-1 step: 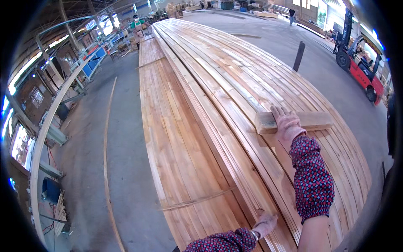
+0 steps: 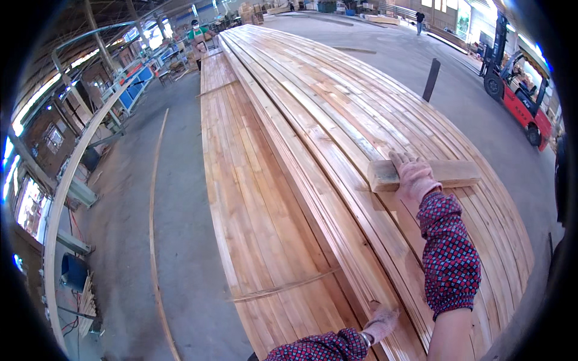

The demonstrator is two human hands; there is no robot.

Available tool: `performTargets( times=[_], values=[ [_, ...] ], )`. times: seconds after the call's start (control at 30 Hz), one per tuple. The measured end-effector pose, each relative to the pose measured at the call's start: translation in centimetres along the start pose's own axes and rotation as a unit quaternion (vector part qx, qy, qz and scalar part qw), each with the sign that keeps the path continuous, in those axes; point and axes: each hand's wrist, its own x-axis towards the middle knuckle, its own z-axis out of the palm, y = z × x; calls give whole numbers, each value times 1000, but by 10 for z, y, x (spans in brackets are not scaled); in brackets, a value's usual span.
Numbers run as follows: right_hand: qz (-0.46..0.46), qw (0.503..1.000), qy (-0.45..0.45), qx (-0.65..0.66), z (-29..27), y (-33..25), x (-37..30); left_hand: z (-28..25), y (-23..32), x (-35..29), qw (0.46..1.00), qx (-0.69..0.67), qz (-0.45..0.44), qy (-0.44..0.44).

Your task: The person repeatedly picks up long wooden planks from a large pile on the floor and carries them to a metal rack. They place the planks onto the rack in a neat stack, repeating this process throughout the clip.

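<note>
**Two gloved hands steady a short block on a long stack of boards**

Far left of the tall board stack (image 2: 337, 120), a thin loose strip (image 2: 154, 240) lies along the concrete floor (image 2: 180, 198), out of the way of the lower, flatter layer of boards (image 2: 253, 198) beside the stack. At the stack's near edge, the left hand (image 2: 381, 320), in a worn glove, rests its fingers on the edge of the top boards; its grip looks loosely closed over that edge, likely as a brace, though I cannot tell for sure. Further right on the stack, the right hand (image 2: 413, 175) lies flat, grip released, palm pressing down on a short wooden block (image 2: 424, 174) laid crosswise over the boards, seemingly to keep it square. Right of the stack, well apart, a red forklift (image 2: 521, 90) is parked.
</note>
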Motion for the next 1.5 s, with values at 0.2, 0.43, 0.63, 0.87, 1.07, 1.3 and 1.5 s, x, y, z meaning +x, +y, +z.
performTargets(
  times=[0.2, 0.43, 0.63, 0.87, 1.07, 1.3, 1.5],
  values=[
    [100, 995, 19, -13, -40, 28, 14, -31, 19, -35, 995, 41, 38, -86],
    [187, 980, -6, 68, -7, 67, -59, -41, 25, -40, 992, 11, -47, -116],
    [256, 959, -63, 104, 35, 22, -155, -13, -6, -11, 991, -75, -93, -63],
    [266, 964, 7, 15, -5, 54, -174, 1, -8, 4, 995, -81, -63, -12],
    [203, 979, 7, 4, -95, 14, -188, -28, 21, -23, 998, -35, -40, 21],
    [101, 992, -17, 73, -110, -69, -225, 35, -47, 55, 983, 148, 104, -26],
    [88, 988, -34, 119, -14, -172, -238, -10, -3, 14, 995, 96, 25, -24]
  ],
)
